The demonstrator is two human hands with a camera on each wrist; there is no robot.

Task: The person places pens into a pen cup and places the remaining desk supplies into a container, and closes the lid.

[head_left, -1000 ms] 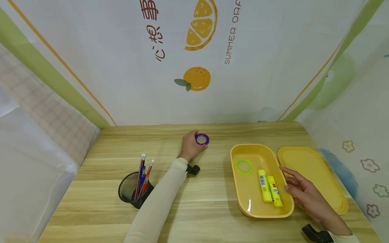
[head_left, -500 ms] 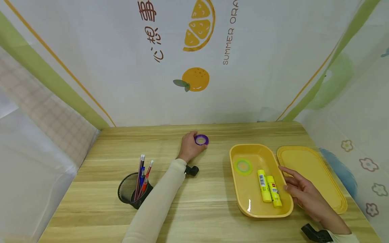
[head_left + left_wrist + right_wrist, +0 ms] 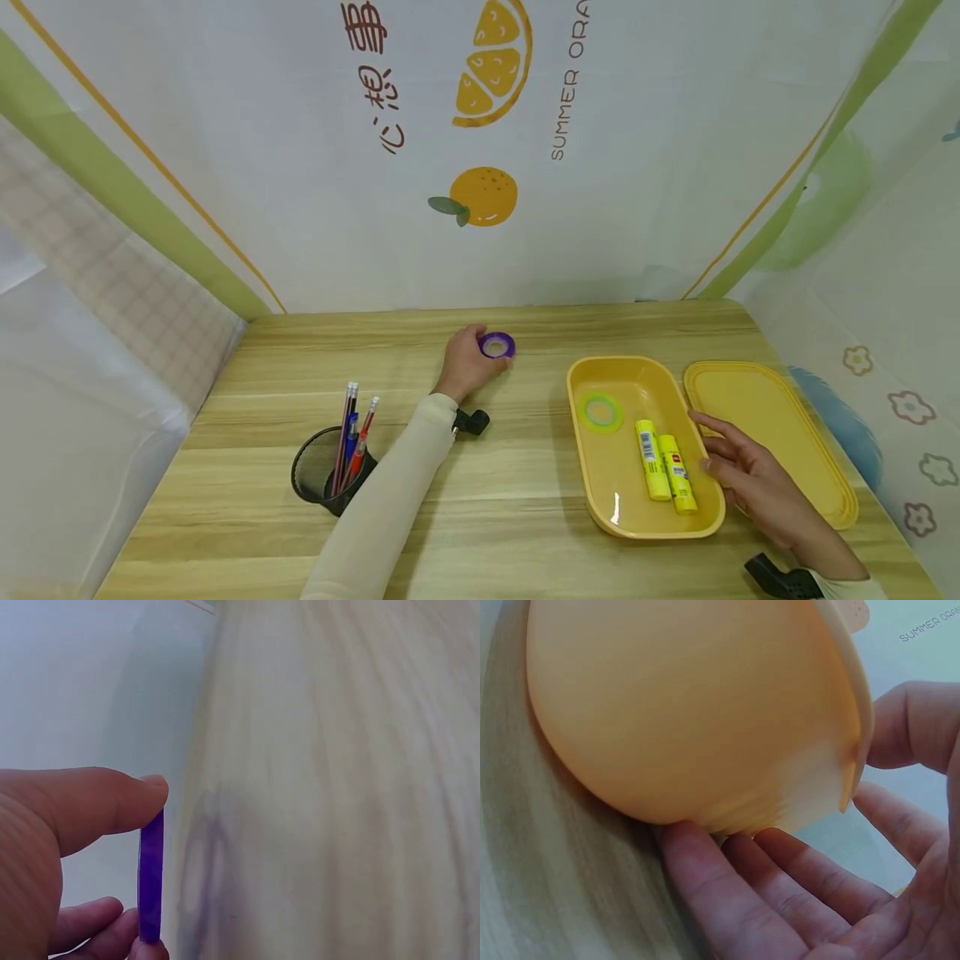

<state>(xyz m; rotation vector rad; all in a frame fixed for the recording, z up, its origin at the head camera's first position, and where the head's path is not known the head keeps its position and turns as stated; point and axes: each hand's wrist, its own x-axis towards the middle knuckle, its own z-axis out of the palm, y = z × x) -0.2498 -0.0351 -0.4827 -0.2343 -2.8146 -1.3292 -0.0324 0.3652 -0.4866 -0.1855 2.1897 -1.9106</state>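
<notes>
My left hand pinches a purple roll of tape between thumb and fingers towards the back of the table. In the left wrist view the roll is seen edge-on, thumb at one end and a fingertip at the other. My right hand grips the right side of a yellow plastic box. In the right wrist view its thumb is at the rim and its other fingers lie along the outer wall. Inside the box are a neon green roll of tape and two yellow glue sticks.
A black mesh pen holder with several pencils and pens stands left of my left forearm. The yellow lid lies flat to the right of the box, partly behind my right hand. A printed cloth hangs along the table's back edge.
The left hand and the purple roll of tape have shifted very slightly to the left. The right hand and the box hold their place.
</notes>
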